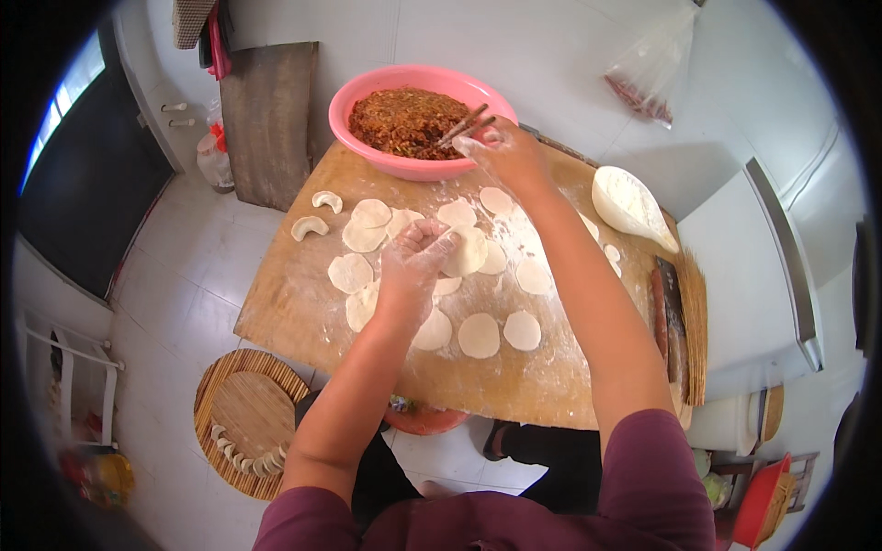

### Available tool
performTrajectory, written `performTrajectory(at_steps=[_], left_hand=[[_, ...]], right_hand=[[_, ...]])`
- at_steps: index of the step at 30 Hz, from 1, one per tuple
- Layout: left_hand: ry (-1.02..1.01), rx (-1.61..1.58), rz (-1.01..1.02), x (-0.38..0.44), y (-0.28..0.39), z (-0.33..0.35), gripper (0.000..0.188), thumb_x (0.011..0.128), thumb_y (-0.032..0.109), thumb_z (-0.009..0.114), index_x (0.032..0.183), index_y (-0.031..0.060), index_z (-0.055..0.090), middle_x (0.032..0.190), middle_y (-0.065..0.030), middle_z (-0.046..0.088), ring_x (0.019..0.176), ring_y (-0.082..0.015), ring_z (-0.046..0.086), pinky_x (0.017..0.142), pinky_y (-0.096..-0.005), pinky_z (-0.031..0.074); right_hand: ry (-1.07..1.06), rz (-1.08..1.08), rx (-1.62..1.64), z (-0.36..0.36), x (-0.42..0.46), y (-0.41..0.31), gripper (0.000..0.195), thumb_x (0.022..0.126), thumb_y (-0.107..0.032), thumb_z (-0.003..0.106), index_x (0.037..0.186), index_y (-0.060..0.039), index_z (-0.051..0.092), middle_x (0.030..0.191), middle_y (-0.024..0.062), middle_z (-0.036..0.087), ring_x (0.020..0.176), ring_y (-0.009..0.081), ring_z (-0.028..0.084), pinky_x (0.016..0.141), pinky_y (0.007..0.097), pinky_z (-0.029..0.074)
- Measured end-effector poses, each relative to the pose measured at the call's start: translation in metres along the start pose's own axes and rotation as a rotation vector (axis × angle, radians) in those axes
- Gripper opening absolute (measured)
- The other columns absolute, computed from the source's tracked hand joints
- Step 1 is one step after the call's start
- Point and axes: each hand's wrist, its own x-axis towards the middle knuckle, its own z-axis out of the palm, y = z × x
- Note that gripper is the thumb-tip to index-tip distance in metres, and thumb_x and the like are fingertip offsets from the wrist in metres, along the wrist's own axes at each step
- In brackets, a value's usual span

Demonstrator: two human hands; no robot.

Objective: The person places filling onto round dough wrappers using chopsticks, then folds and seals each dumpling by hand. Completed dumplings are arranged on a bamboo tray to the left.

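My left hand (417, 258), dusted with flour, holds a round dough wrapper (466, 252) by its edge above the floured wooden board (289, 296). In my right hand (501, 148) is a pair of wooden chopsticks (468, 125), their tips in the brown minced filling (406, 117) of a pink plastic basin (427, 170). Several flat dough wrappers (479, 335) lie on the board below and around my left hand, some overlapping. Two folded dumplings (309, 227) rest near the board's left edge.
A white scoop of flour (628, 200) stands at the right, with a cleaver (670, 293) and a straw brush (692, 324) along that edge. Lower left, a round reed tray (207, 399) bears a row of dumplings (248, 463). A dark wooden panel (269, 124) leans on the wall.
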Motion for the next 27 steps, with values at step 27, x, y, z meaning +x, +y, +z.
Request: performTrajectory(at_steps=[27], left_hand=[[0.274, -0.498, -0.153, 0.01, 0.026, -0.044, 0.035, 0.099, 0.002, 0.054, 0.133, -0.0007, 0.047, 0.131, -0.0143, 0.058, 0.122, -0.0269, 0.059, 0.109, -0.0441, 0.048]], right_hand=[[-0.093, 0.011, 0.91, 0.017, 0.034, 0.025, 0.026, 0.097, -0.02, 0.068, 0.109, 0.0032, 0.067, 0.102, 0.014, 0.072, 0.097, 0.0253, 0.071, 0.096, 0.0378, 0.056]])
